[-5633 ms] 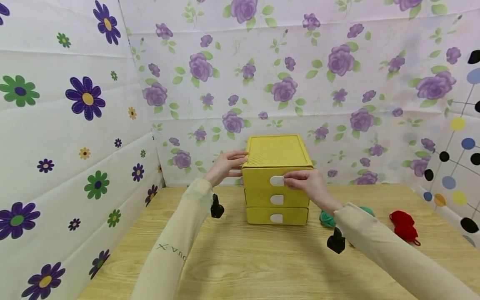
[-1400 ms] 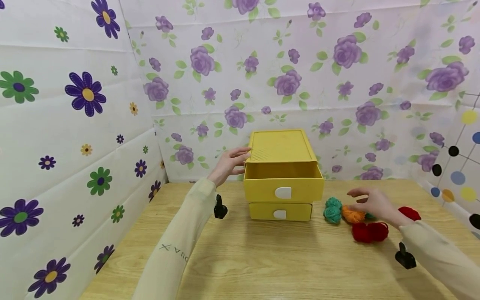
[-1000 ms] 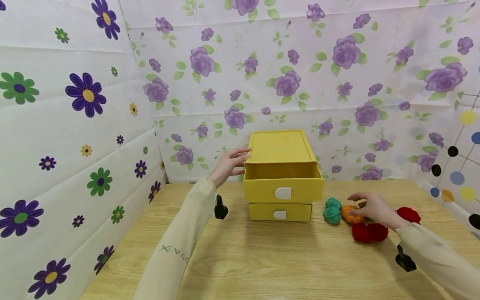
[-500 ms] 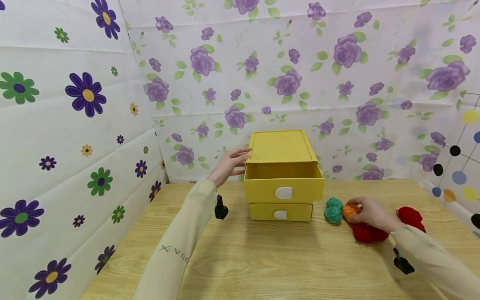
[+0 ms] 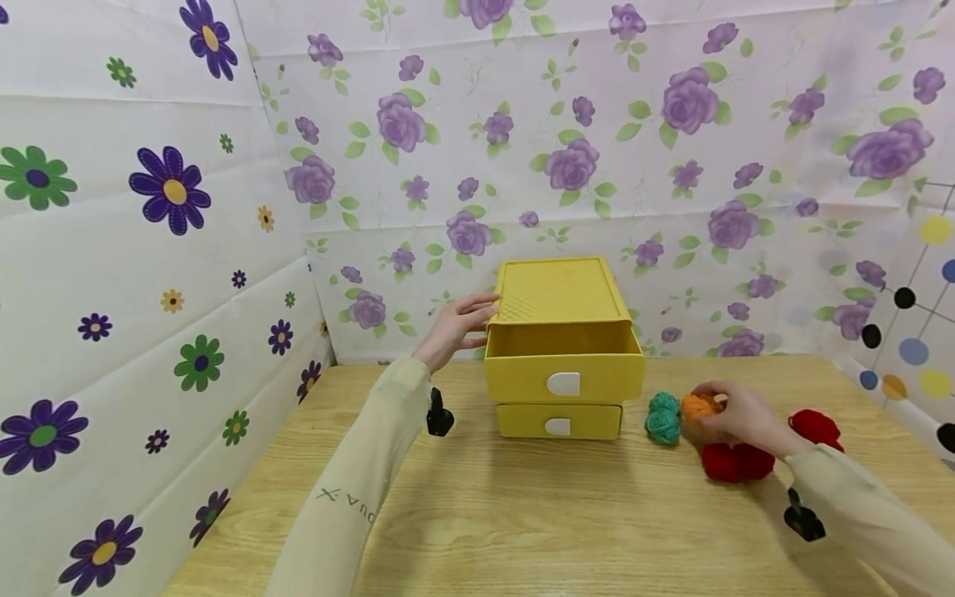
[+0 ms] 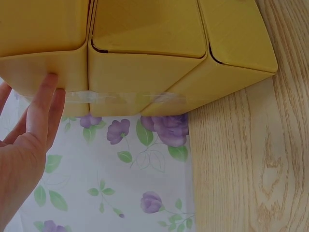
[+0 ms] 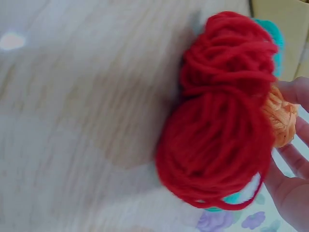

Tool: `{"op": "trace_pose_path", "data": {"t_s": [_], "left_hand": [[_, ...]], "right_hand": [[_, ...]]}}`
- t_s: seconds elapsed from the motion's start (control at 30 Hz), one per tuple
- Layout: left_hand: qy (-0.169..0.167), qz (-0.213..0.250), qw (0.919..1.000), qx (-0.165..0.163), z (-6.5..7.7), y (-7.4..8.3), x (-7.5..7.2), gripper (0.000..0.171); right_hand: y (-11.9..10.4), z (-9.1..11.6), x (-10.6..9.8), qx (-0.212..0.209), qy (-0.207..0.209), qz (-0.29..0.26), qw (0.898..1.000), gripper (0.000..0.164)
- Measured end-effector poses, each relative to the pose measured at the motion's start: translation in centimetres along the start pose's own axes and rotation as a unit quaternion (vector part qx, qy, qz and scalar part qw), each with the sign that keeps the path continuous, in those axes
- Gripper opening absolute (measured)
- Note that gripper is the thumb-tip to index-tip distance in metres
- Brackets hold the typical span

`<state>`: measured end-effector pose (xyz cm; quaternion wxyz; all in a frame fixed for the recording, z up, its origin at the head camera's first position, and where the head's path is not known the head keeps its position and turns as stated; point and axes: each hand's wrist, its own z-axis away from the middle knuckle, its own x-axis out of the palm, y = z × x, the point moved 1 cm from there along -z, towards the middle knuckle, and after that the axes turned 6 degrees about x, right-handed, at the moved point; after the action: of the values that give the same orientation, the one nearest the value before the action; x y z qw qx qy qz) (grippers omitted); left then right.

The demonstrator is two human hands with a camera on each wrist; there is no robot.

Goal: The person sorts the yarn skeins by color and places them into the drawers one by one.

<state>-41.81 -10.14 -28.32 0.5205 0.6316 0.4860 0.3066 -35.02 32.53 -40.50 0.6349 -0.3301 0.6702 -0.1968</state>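
My left hand (image 5: pixel 450 327) touches the left side of a yellow drawer box (image 5: pixel 559 290) with its fingers extended; in the left wrist view the fingertips (image 6: pixel 49 79) lie against the yellow wall. The top drawer (image 5: pixel 522 380), with a white tab (image 5: pixel 563 384), is pulled out and its visible inside is bare. To the right, my right hand (image 5: pixel 746 417) holds an orange ball of yarn (image 5: pixel 697 412) between thumb and fingers. In the right wrist view the orange yarn (image 7: pixel 282 118) is partly hidden behind red yarn (image 7: pixel 217 140).
A teal yarn skein (image 5: pixel 662 419) lies between the drawer box and my right hand. One red skein (image 5: pixel 737 463) sits in front of that hand, another red one (image 5: pixel 816 429) behind its wrist. Below the pulled-out drawer, the bottom drawer (image 5: pixel 559 421) is closed. Flowered cloth (image 5: pixel 403 215) hangs behind.
The top drawer has come out since the oldest frame. My right hand left its tab, moved right and down to the yarn, and took hold of the orange ball. My left hand stayed at the box.
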Motion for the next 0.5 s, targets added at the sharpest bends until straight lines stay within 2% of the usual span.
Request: {"op": "trace_pose_path", "data": {"t_s": [0.27,0.43,0.5], "left_hand": [[-0.004,-0.003,1.0,0.003,0.0,0.1,0.0,0.041],[-0.004,-0.004,1.0,0.004,0.1,0.0,0.0,0.041],[-0.009,-0.004,1.0,0.001,0.5,0.6,0.1,0.042]], "right_hand": [[-1.6,0.0,-1.2,-0.039,0.029,0.017,0.999,0.045],[-2.7,0.1,-1.8,-0.047,0.028,-0.025,0.998,0.047],[-3.1,0.1,-2.1,-0.044,0.029,-0.038,0.998,0.05]]}}
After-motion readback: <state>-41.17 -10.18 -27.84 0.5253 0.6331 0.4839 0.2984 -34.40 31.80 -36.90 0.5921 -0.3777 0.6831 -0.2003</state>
